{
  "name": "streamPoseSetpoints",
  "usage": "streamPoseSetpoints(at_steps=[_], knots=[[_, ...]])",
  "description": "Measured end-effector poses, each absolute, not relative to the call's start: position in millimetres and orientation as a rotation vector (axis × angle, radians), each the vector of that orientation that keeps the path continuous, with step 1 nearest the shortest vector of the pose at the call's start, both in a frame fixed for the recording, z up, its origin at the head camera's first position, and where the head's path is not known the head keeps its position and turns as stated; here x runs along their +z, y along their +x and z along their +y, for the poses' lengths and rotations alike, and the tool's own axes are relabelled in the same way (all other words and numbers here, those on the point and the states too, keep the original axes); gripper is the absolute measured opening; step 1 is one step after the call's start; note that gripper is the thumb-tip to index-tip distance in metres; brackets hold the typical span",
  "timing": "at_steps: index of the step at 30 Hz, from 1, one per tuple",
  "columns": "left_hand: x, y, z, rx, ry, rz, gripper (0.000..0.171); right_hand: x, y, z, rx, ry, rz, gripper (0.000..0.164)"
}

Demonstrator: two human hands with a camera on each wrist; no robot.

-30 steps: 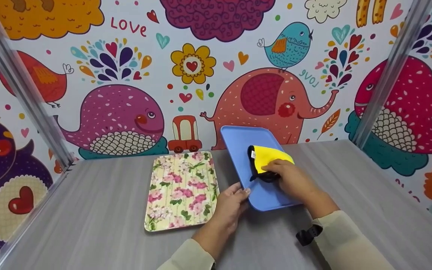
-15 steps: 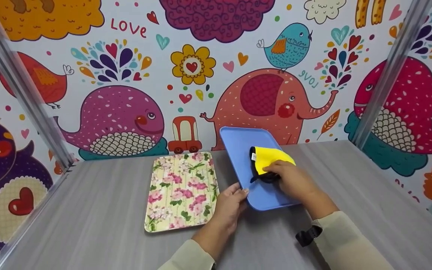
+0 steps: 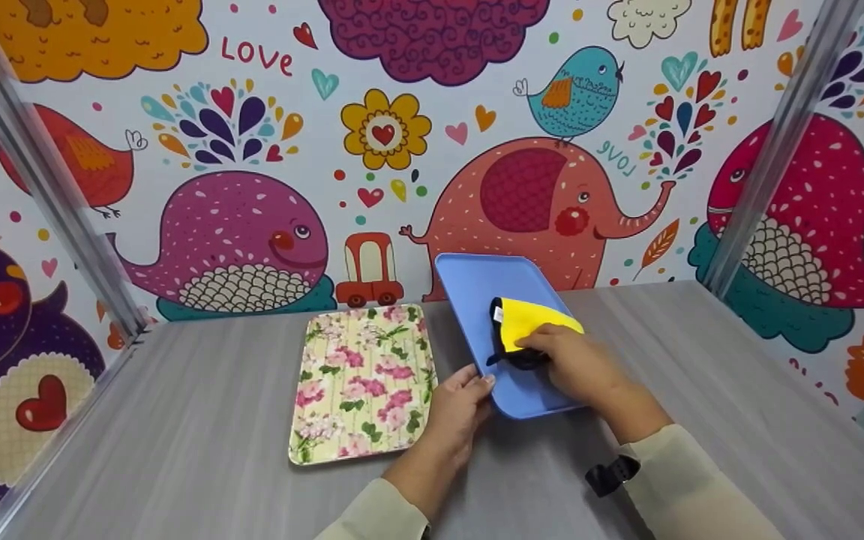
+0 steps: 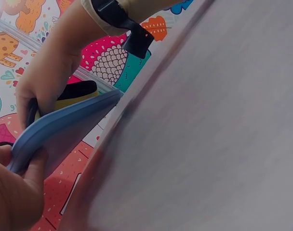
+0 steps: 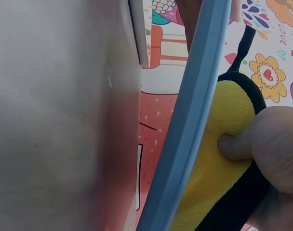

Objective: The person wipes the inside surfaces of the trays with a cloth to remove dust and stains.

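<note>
My left hand (image 3: 456,409) pinches the left rim of a blue tray (image 3: 477,289), thumb on one face and fingers on the other in the left wrist view. The tray is tilted up, raised over the table. In my right hand (image 3: 578,364) is a folded yellow cloth (image 3: 522,319) with a black edge, a white tag and a black loop. It lies against the tray's inner face. The right wrist view shows the thumb pressing into the yellow cloth (image 5: 223,115) beside the tray's edge (image 5: 190,115).
A flower-patterned tray (image 3: 364,382) lies flat on the grey table (image 3: 177,420), just left of my left hand. Behind stands a wall (image 3: 432,112) printed with cartoon animals, with metal posts (image 3: 762,150) at the corners. A black wrist strap (image 3: 612,476) hangs at my right sleeve.
My right hand and the yellow cloth have slid slightly left across the tray. The blue tray has shifted a little left. The flowered tray stays put.
</note>
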State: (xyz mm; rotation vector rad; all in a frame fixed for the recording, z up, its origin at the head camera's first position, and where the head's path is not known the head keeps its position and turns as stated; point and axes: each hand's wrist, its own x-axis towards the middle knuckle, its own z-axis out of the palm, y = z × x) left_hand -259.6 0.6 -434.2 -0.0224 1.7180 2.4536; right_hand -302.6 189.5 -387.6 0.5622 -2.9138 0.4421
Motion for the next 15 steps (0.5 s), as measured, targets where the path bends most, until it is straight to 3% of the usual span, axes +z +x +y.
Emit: streamPoseSetpoints(at_steps=[15], knots=[[-434.7, -261.2, 1.1, 2.487, -0.071, 1.707, 0.046, -384.6, -290.0, 169.3, 0.388, 0.683, -2.832, 0.041]])
